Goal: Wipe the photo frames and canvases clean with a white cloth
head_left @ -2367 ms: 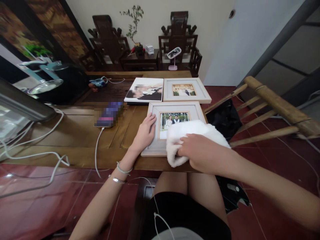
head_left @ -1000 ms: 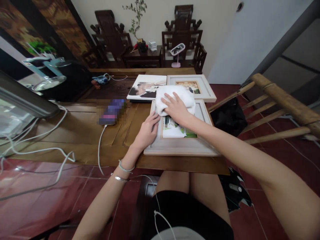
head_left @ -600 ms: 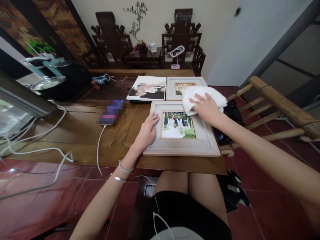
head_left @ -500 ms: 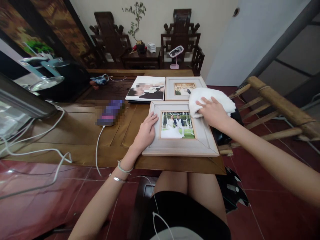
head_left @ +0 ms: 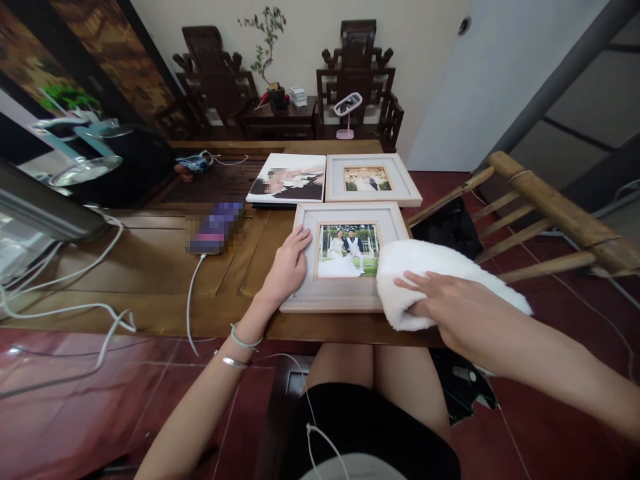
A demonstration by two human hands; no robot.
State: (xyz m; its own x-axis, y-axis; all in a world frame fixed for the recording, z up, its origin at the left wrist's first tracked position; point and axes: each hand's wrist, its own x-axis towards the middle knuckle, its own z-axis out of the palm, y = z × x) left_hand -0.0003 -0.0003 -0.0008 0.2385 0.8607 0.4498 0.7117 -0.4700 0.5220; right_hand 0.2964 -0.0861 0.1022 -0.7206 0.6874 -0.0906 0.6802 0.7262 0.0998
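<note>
A light wooden picture frame (head_left: pixel 345 293) with a wedding photo lies flat at the front edge of the table. My left hand (head_left: pixel 289 263) holds the frame by its left edge, fingers resting on the border. In my right hand (head_left: pixel 440 300) is a white fluffy cloth (head_left: pixel 415 260), pressed on the frame's lower right corner and hanging past its right side. The cloth hides that corner. Behind lies a second picture frame (head_left: pixel 335 180), its photo uncovered. Left of that one sits a white-edged photo album or panel (head_left: pixel 295 167) with a partly blurred picture.
A phone (head_left: pixel 215 228) with a white cable lies on the wooden table (head_left: pixel 150 247) to the left. More cables and a black pot (head_left: pixel 130 157) are farther left. A bamboo chair (head_left: pixel 560 217) stands close on the right. A small pink mirror (head_left: pixel 346 110) stands at the back.
My right hand has moved the cloth from the frame's upper right down toward me to its lower right corner. The rear frame's right part is now uncovered. My left hand stays put.
</note>
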